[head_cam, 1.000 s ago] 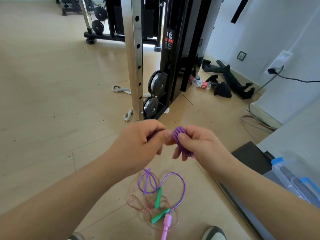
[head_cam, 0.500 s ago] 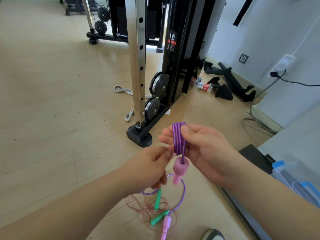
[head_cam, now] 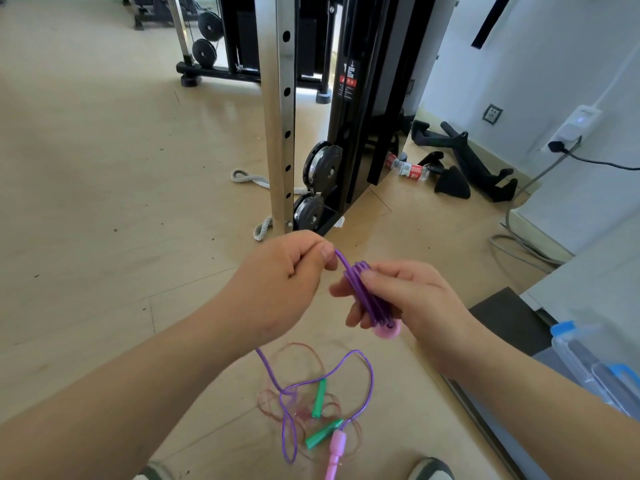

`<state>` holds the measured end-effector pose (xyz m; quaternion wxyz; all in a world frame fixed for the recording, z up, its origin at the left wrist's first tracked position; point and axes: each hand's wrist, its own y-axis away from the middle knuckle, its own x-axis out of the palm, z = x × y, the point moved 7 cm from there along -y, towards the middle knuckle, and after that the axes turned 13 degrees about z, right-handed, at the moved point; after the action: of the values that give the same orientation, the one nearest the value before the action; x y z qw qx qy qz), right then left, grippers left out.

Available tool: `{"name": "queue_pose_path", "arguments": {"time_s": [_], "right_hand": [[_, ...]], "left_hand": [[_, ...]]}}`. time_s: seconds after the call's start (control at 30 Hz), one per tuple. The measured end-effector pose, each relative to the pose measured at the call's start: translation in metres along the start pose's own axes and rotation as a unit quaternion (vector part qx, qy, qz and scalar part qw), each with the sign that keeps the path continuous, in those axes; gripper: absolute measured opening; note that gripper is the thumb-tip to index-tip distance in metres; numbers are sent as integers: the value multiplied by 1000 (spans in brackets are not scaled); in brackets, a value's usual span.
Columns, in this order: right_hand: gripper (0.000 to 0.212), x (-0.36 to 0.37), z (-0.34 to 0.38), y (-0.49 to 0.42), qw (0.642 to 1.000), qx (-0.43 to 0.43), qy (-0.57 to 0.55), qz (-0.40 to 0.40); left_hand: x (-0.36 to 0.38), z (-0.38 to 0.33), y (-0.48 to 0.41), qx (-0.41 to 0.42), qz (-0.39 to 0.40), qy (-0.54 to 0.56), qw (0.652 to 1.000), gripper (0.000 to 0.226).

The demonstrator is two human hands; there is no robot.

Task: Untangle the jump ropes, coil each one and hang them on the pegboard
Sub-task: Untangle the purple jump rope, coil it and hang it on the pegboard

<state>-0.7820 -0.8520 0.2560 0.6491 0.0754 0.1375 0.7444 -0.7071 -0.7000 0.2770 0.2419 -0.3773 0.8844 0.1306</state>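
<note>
Pale wood floor [head_cam: 104, 174] is spreading around a steel upright [head_cam: 280, 116], a plastic bottle [head_cam: 409, 168] lying beyond it. Fingers of the left hand [head_cam: 277, 289] are pinching a strand of the purple jump rope [head_cam: 363, 292], whose coil the fingers of the right hand [head_cam: 412, 299] are gripping; its slack is trailing down onto the floor, crossing the tangled green-handled rope [head_cam: 319, 403].

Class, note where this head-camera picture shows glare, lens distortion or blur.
Head view: bright glare sheens the floor beside the steel upright; wide-angle stretch enlarges the forearms at the bottom corners; the purple rope in the fingers is sharp.
</note>
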Motion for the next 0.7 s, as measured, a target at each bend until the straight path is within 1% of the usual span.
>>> {"name": "queue_pose_path", "arguments": {"time_s": [0.03, 0.1, 0.17, 0.23, 0.33, 0.4, 0.43, 0.47, 0.53, 0.6, 0.67, 0.7], "right_hand": [[26, 5, 3, 1, 1000, -11, -12, 20], [19, 12, 5, 0, 998, -23, -58, 29], [14, 12, 2, -1, 992, -13, -123, 11], [15, 9, -4, -3, 981, 5, -191, -12], [16, 7, -9, -2, 973, 20, -228, -27], [22, 7, -8, -1, 973, 19, -228, -26], [27, 4, -6, -1, 974, 19, -222, -32], [31, 0, -5, -1, 975, 19, -216, -45], [32, -11, -3, 0, 975, 13, -206, -79], [28, -17, -2, 2, 977, -1, -190, -99], [18, -18, 1, 3, 987, -5, -115, -111], [13, -17, 4, 4, 992, -6, -45, -117]], "left_hand": [[-2, 3, -2, 2, -9, 2, 1000, 28], [3, 4, -2, 1, -4, 21, 1000, 31], [13, 8, -1, -18, 18, 53, 998, 36], [26, 14, 0, -48, 44, 69, 996, 39], [36, 20, 1, -87, 65, 71, 992, 38], [41, 25, 1, -109, 86, 93, 986, 34], [47, 29, 2, -117, 106, 80, 984, 31], [53, 32, 5, -122, 131, 46, 983, 28], [72, 34, 13, -128, 183, -29, 974, 24], [92, 28, 22, -123, 227, -55, 964, 27], [100, 15, 25, -106, 240, -61, 963, 33], [98, 9, 22, -87, 234, -79, 965, 34]]}}
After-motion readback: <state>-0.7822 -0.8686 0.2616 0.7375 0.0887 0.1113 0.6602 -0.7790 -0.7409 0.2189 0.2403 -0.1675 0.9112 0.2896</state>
